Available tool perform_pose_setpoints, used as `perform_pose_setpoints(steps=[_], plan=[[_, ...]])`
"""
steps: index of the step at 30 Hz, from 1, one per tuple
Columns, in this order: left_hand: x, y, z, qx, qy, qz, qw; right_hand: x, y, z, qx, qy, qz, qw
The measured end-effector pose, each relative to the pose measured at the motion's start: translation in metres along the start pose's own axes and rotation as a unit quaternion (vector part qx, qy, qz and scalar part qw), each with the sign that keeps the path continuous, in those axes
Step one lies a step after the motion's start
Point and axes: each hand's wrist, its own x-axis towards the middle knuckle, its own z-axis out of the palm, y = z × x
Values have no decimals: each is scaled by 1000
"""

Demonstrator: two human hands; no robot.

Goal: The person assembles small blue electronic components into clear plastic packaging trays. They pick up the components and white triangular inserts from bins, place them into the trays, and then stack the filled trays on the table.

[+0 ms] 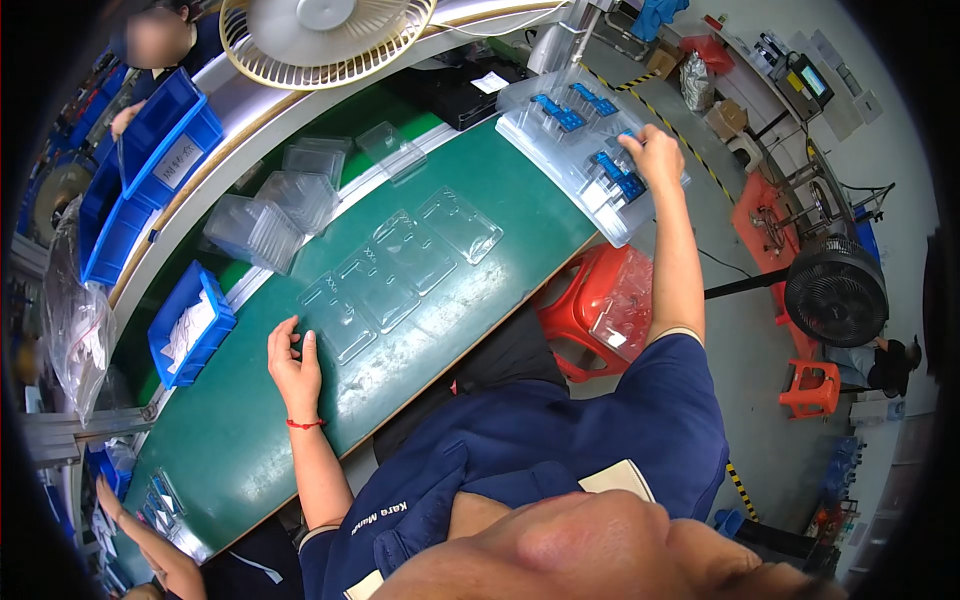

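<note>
My right hand [657,158] reaches to a clear plastic tray [530,125] at the table's far right end, with its fingers closed on a small blue part that they largely cover. More blue plastic parts [618,177] lie in the tray below and to the left of the fingers. My left hand [295,372] hovers at or rests on the green table, empty, fingers loosely bent and thumb apart. Just right of it is a row of several clear blister shells [392,285], laid side by side. No blue part shows in them.
Stacked clear trays [255,230] stand along the table's back edge, with a blue bin [192,325] of white pieces to their left. A white fan [325,40] hangs over the back. A red stool [595,310] stands by the front edge. Another person's arm [145,540] is at lower left.
</note>
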Motion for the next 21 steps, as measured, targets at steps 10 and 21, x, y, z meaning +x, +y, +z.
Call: perform_pose_setpoints(steps=[10, 21], plan=[[2, 5, -5, -19, 2, -7, 1000, -20, -30, 13, -32, -37, -13, 999], [2, 3, -1, -40, 3, 5, 999, -14, 7, 29, 11, -33, -98, 995]])
